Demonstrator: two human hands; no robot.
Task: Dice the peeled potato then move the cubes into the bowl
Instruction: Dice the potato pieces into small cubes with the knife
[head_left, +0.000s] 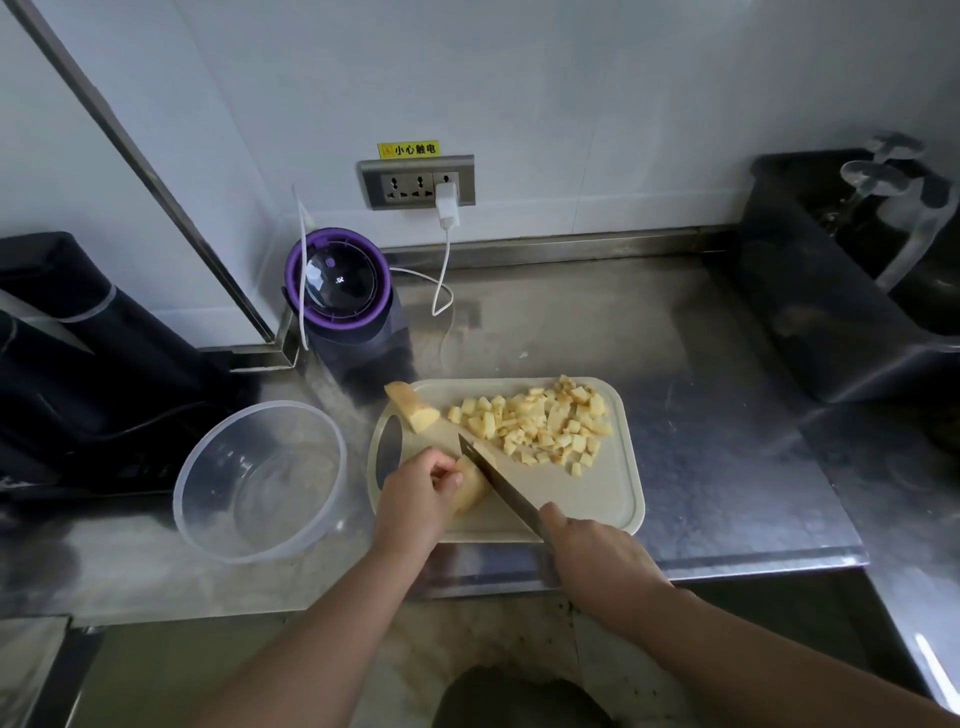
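A steel table (701, 415) runs along a white wall. A dark bin (831, 291) stands at its far right corner and a dark appliance (78, 364) sits off its left end. A clear plastic bowl (311, 525) stands near the front edge, just beside the left side of a pale cutting board (597, 499), which lies at the middle of the front edge.

The right grip (597, 556) is clenched round the handle of a knife (498, 478) over the board's front edge. The blade slants away toward the far left and rests against a potato piece (472, 488). The left grip (415, 493) sits on the board's left side, with curled fingers pressing down on that piece and holding it against the blade.

A dark device with a purple ring (340, 291) stands near the wall, behind the board's far left corner. A heap of potato cubes (540, 423) covers the far half of the board, apart from the blade. A potato wedge (413, 408) lies at the board's far left corner and overhangs its edge.

On the wall above, a socket strip (415, 183) holds a white charger (447, 208), whose cable drops to the table.
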